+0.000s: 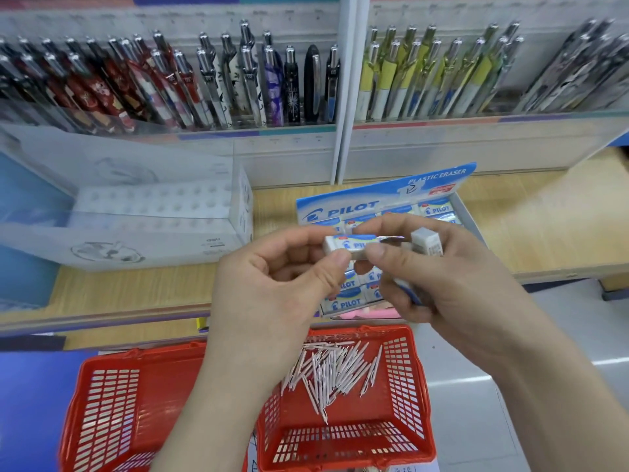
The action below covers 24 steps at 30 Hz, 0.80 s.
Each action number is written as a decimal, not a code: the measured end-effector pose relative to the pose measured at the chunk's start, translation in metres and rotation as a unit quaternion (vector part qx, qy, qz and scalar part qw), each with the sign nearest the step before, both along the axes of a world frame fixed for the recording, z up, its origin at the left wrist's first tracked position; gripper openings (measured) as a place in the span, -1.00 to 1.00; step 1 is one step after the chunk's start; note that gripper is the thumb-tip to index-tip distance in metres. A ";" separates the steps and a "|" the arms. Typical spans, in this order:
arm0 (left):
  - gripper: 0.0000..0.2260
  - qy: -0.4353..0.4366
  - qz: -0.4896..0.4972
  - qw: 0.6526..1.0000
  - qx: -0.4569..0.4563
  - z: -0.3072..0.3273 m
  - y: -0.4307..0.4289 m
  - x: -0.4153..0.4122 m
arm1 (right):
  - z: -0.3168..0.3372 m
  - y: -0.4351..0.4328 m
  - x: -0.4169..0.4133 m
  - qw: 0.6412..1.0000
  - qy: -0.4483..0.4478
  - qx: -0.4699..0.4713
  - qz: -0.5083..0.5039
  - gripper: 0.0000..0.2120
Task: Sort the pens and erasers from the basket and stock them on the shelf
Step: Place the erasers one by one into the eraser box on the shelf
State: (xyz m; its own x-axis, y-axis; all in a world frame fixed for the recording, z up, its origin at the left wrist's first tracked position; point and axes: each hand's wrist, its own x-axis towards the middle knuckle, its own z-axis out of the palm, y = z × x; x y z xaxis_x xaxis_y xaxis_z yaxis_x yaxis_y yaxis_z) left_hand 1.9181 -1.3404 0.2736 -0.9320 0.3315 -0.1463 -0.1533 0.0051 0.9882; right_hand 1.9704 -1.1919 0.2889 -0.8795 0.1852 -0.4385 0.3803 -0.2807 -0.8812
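My left hand (pixel 272 287) and my right hand (pixel 452 284) meet above the shelf, both pinching a white Pilot eraser (pixel 347 246) with a blue sleeve. The right hand also holds a second eraser (pixel 425 241) and more against its palm. Just behind and below them stands the blue Pilot eraser display box (pixel 384 199), holding rows of erasers. Under my forearms a red basket (pixel 405 386) holds several pale pink pens (pixel 333 373).
A second red basket (pixel 112 403) sits to the left. A clear plastic pen holder box (pixel 153 216) stands on the wooden shelf (pixel 544 216). Rows of pens (pixel 238 83) fill the rack above. Grey floor lies at the right.
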 end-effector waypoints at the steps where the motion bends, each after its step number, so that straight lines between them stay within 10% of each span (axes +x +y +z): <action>1: -0.78 -0.006 0.004 1.000 -0.008 -0.002 -0.001 0.001 | -0.001 0.001 0.000 0.999 -0.004 0.037 0.003 -0.82; 6: -0.84 0.009 0.017 0.996 -0.084 -0.013 -0.004 0.001 | -0.005 0.003 -0.004 0.976 0.010 0.217 0.030 -0.87; 13: -0.82 0.144 0.034 0.957 -0.249 -0.026 0.004 -0.010 | -0.012 0.006 -0.011 0.973 -0.003 0.221 -0.074 -0.91; 24: -0.79 0.178 0.061 0.943 -0.274 -0.031 0.007 -0.013 | -0.027 -0.006 -0.026 0.902 -0.026 0.430 0.035 -0.72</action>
State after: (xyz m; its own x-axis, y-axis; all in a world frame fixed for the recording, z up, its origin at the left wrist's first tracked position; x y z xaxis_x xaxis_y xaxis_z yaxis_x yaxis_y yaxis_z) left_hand 1.9048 -1.3331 0.2421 -0.9810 0.1833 0.0642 0.1542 0.5341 0.8312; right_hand 1.9447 -1.1979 0.2618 -0.8847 0.4210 -0.2001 0.4175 0.5248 -0.7418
